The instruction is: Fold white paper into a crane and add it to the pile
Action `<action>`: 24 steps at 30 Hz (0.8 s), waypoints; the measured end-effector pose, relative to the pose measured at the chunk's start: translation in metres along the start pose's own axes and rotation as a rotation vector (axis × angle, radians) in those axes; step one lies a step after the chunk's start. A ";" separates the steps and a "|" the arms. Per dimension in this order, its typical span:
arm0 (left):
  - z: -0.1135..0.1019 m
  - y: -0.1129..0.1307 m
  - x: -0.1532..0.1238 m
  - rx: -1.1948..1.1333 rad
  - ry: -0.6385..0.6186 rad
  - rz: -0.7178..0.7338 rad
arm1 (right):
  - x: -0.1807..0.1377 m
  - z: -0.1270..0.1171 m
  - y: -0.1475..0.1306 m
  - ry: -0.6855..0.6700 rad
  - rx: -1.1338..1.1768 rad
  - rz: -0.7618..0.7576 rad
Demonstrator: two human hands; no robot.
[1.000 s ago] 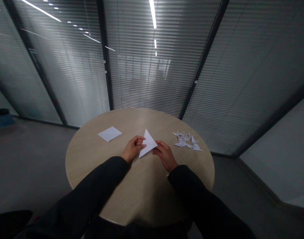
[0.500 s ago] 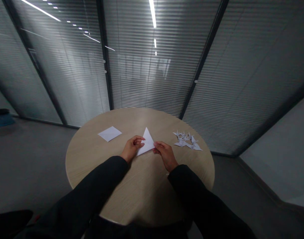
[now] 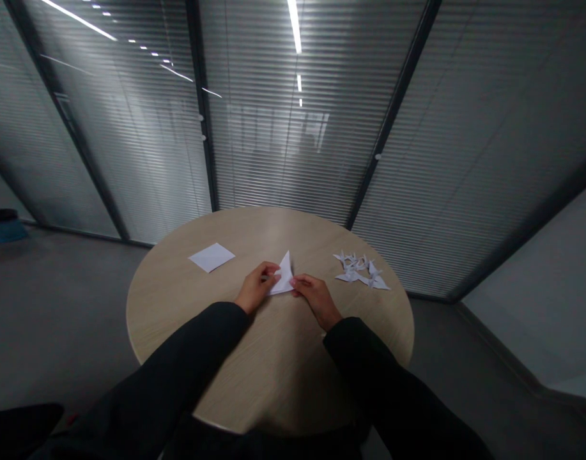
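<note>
A white paper triangle (image 3: 284, 276) stands between my two hands over the middle of a round wooden table (image 3: 268, 358). My left hand (image 3: 255, 289) pinches its left edge with curled fingers. My right hand (image 3: 314, 298) pinches its right corner and presses it inward, so the triangle looks narrow. Both arms wear dark sleeves.
A flat square white sheet (image 3: 211, 257) lies on the table's far left. Several small folded white paper figures (image 3: 360, 269) are heaped at the far right. Glass walls with closed blinds (image 3: 283, 108) stand behind the table, and grey floor surrounds it.
The triangle has been folded narrower: my right hand moved left, bringing its right corner toward my left hand. My left hand stayed put.
</note>
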State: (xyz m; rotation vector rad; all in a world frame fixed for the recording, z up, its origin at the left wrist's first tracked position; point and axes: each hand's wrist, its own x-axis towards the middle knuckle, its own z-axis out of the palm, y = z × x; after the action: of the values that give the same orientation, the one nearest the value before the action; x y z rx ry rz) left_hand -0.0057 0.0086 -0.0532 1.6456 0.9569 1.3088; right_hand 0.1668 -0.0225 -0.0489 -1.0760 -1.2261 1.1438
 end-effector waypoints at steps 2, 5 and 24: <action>0.004 0.005 -0.003 0.001 -0.059 -0.025 | -0.001 0.000 -0.003 -0.001 0.008 0.003; 0.008 0.011 -0.005 -0.065 -0.177 -0.050 | -0.003 0.000 -0.007 -0.007 0.039 0.015; -0.011 -0.015 0.009 -0.618 0.048 -0.361 | 0.009 -0.015 0.011 -0.121 -0.506 -0.433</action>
State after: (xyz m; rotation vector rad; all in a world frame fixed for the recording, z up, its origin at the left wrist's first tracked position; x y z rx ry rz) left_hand -0.0160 0.0246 -0.0620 0.9262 0.7308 1.2312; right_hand 0.1809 -0.0125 -0.0593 -1.0387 -1.8009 0.5816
